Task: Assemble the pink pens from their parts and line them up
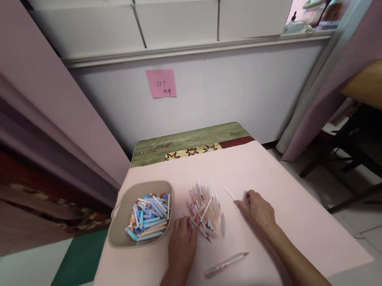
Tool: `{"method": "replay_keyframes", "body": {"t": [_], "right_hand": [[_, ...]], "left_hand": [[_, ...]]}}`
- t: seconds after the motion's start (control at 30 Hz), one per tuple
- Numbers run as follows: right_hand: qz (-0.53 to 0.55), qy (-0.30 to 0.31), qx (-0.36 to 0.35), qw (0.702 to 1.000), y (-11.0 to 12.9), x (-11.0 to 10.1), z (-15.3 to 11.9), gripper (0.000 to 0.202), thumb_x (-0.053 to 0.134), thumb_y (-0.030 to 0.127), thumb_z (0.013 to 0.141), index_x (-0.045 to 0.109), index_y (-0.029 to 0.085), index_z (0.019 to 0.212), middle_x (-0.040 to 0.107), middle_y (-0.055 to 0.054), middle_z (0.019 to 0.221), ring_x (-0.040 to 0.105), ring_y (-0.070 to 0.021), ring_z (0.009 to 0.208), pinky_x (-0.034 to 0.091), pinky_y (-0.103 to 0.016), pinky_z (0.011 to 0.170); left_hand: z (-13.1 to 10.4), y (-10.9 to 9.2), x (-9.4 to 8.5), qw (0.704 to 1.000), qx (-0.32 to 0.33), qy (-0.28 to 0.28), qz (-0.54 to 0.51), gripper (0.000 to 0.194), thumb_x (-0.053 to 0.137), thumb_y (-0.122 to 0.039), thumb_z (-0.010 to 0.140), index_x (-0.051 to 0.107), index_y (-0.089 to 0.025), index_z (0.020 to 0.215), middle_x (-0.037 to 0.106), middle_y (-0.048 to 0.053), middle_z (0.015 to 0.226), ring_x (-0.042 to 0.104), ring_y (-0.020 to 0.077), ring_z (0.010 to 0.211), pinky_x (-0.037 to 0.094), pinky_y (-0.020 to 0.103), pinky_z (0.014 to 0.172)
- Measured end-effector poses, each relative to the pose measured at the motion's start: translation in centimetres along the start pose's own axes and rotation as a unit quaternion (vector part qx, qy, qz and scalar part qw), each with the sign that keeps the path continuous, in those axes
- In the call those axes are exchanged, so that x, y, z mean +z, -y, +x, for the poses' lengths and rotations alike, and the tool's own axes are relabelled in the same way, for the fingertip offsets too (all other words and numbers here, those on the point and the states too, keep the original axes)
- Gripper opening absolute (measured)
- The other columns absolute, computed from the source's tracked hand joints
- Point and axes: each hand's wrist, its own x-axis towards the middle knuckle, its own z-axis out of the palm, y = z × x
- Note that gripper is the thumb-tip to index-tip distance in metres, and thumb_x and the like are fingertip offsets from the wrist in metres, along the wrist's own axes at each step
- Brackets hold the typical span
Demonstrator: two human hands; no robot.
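Pen pile [206, 209] between both hands | left hand [182, 239]: half-curled at its edge | right hand [260, 210]: loosely curled beside white stick [229, 193] | I can't tell what either grips

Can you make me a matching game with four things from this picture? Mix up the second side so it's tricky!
Things
1. basket
2. sticky note
3. single pen
4. pile of thin pen parts

Clues
a. lowest in the picture of the four, with its tip pointing right
b. between the left hand and the right hand
c. beige, with coloured pieces inside
d. pink, up on the white wall

Right pairs: 1-c, 2-d, 3-a, 4-b
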Motion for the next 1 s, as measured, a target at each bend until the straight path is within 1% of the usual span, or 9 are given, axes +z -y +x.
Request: {"method": "replay_keyframes", "body": {"t": [0.13, 0.2, 0.4, 0.53, 0.67, 0.77, 0.9, 0.93, 1.0], "right_hand": [[0.037, 0.024, -0.091, 0.995, 2.2, 1.3, 0.0, 0.016, 0.055, 0.027, 0.082, 0.058, 0.018, 0.095, 0.062, -0.007, 0.094, 0.059, -0.0180, 0.077, 0.037, -0.027, 0.066], [0.054, 0.043, -0.133, 0.989, 4.2, 2.0, -0.3, 0.013, 0.054, 0.019, 0.079, 0.059, 0.018, 0.091, 0.062, -0.006, 0.090, 0.059, -0.0169, 0.076, 0.037, -0.025, 0.068], [0.100, 0.063, -0.215, 0.969, 8.4, 3.8, -1.8, 0.024, 0.051, 0.018, 0.081, 0.063, 0.019, 0.102, 0.062, -0.009, 0.101, 0.061, -0.0181, 0.082, 0.040, -0.025, 0.070], [0.158, 0.073, -0.226, 0.958, 7.9, 3.8, -1.9, 0.028, 0.055, 0.022, 0.080, 0.063, 0.017, 0.106, 0.063, -0.009, 0.097, 0.061, -0.0187, 0.084, 0.042, -0.026, 0.075], [0.213, 0.054, -0.180, 0.959, 6.3, 3.4, -1.0, 0.034, 0.054, 0.025, 0.081, 0.059, 0.017, 0.114, 0.067, -0.007, 0.090, 0.062, -0.0183, 0.079, 0.044, -0.028, 0.074], [0.248, 0.069, -0.174, 0.950, 6.1, 3.9, -0.6, 0.027, 0.053, 0.023, 0.080, 0.062, 0.017, 0.105, 0.067, -0.004, 0.079, 0.062, -0.0183, 0.074, 0.044, -0.029, 0.072], [0.399, 0.157, -0.154, 0.890, 6.2, 4.9, -1.0, 0.029, 0.049, 0.028, 0.081, 0.060, 0.018, 0.107, 0.067, -0.003, 0.083, 0.061, -0.0146, 0.061, 0.047, -0.027, 0.061], [0.429, 0.156, -0.136, 0.880, 6.0, 4.8, -1.3, 0.031, 0.048, 0.031, 0.083, 0.059, 0.018, 0.109, 0.066, -0.003, 0.083, 0.060, -0.0144, 0.059, 0.047, -0.027, 0.059], [0.441, 0.112, -0.117, 0.883, 5.0, 3.9, -2.3, 0.033, 0.048, 0.036, 0.085, 0.059, 0.018, 0.110, 0.065, -0.003, 0.080, 0.060, -0.0155, 0.063, 0.047, -0.027, 0.060]], "left_hand": [[-0.8, 1.1, 0.8, 0.999, -0.003, -0.040, -0.016, 0.030, 0.052, -0.030, 0.082, 0.057, -0.017, 0.109, 0.060, 0.010, 0.104, 0.059, 0.0250, 0.097, 0.048, 0.041, 0.086], [-0.8, 1.1, 0.8, 0.999, -0.004, -0.045, -0.020, 0.032, 0.053, -0.029, 0.082, 0.056, -0.017, 0.111, 0.060, 0.011, 0.105, 0.059, 0.0254, 0.096, 0.049, 0.042, 0.085], [-1.4, 1.2, 0.4, 0.999, 0.007, -0.035, -0.024, 0.033, 0.051, -0.035, 0.086, 0.053, -0.019, 0.115, 0.057, 0.011, 0.112, 0.057, 0.0268, 0.106, 0.047, 0.046, 0.090], [-2.8, 2.0, 0.7, 0.999, 0.026, -0.036, 0.000, 0.052, 0.061, -0.039, 0.079, 0.049, -0.020, 0.125, 0.051, 0.014, 0.127, 0.049, 0.0301, 0.120, 0.043, 0.049, 0.098], [-3.8, 2.3, 1.3, 0.998, 0.048, 0.002, 0.048, 0.080, 0.072, -0.036, 0.068, 0.037, -0.022, 0.139, 0.040, 0.015, 0.141, 0.043, 0.0317, 0.128, 0.042, 0.046, 0.100], [-3.4, 1.9, 1.9, 0.995, 0.039, -0.001, 0.089, 0.073, 0.065, -0.033, 0.076, 0.034, -0.023, 0.141, 0.040, 0.015, 0.141, 0.043, 0.0310, 0.129, 0.044, 0.045, 0.099], [-2.5, 2.0, 2.2, 0.993, 0.031, -0.030, 0.108, 0.062, 0.058, -0.035, 0.082, 0.037, -0.021, 0.138, 0.044, 0.016, 0.138, 0.045, 0.0311, 0.126, 0.046, 0.046, 0.096], [-2.5, 2.2, 2.1, 0.993, 0.036, -0.033, 0.104, 0.062, 0.059, -0.035, 0.082, 0.037, -0.021, 0.138, 0.044, 0.016, 0.138, 0.045, 0.0308, 0.127, 0.046, 0.046, 0.097], [-3.0, 2.6, 1.6, 0.994, 0.052, -0.037, 0.090, 0.062, 0.059, -0.034, 0.081, 0.038, -0.023, 0.138, 0.044, 0.014, 0.139, 0.044, 0.0295, 0.128, 0.045, 0.045, 0.098]]}}
